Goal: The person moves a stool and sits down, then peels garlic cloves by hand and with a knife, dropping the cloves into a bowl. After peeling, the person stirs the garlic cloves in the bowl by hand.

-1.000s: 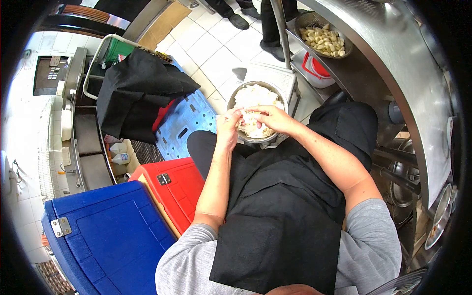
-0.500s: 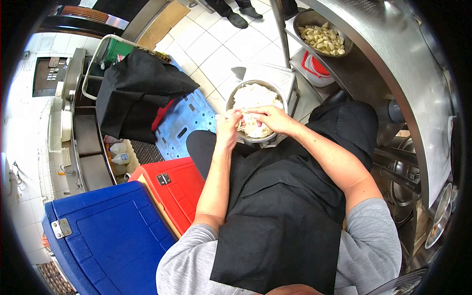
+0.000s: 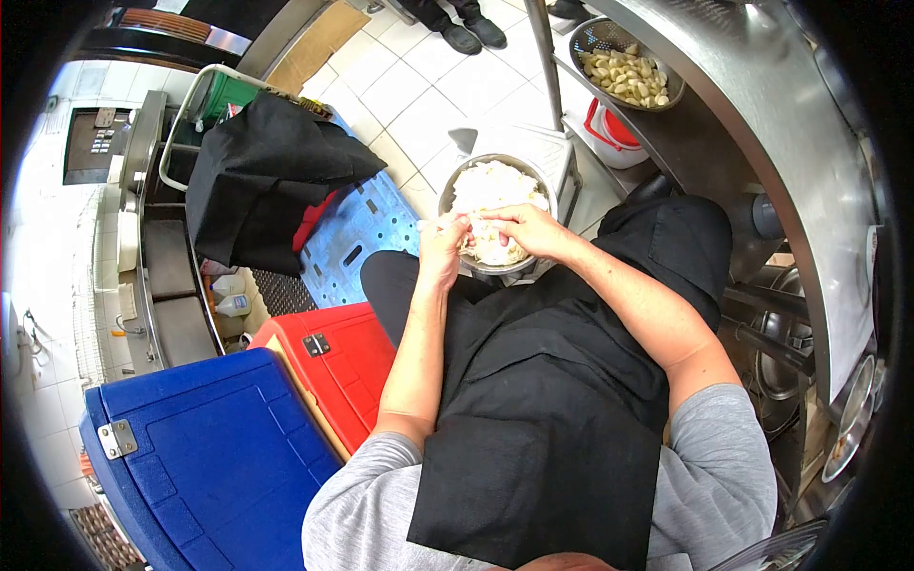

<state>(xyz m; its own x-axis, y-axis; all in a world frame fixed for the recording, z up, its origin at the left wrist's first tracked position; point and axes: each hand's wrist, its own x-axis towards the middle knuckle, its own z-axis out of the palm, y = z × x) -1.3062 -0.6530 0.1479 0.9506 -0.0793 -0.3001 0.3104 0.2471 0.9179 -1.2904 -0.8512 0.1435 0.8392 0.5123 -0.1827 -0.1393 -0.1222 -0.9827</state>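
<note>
A round metal bowl [image 3: 443,202] stands in front of my knees, heaped with whitish garlic [image 3: 490,186], its single pieces hard to make out. Over the bowl's near left rim, my left hand [image 3: 444,249] is closed in a pinch, thumb up. My right hand [image 3: 529,230] reaches across the bowl from the right, fingers pinched together close to the left fingertips. Whatever lies between the fingers is too small to name. Up on the right, a metal colander [image 3: 594,36] holds peeled garlic cloves [image 3: 624,76].
A white stool [image 3: 519,141] stands behind the bowl. To my left are a red cooler box [image 3: 343,357], a blue cooler box [image 3: 219,457] and a blue platform [image 3: 357,252] with black cloth [image 3: 276,171]. A steel counter [image 3: 809,143] curves along the right. Another person's shoes [image 3: 464,38] show at the top.
My hands stay over the bowl with only slight finger movement. The other person's shoes at the top have shifted slightly.
</note>
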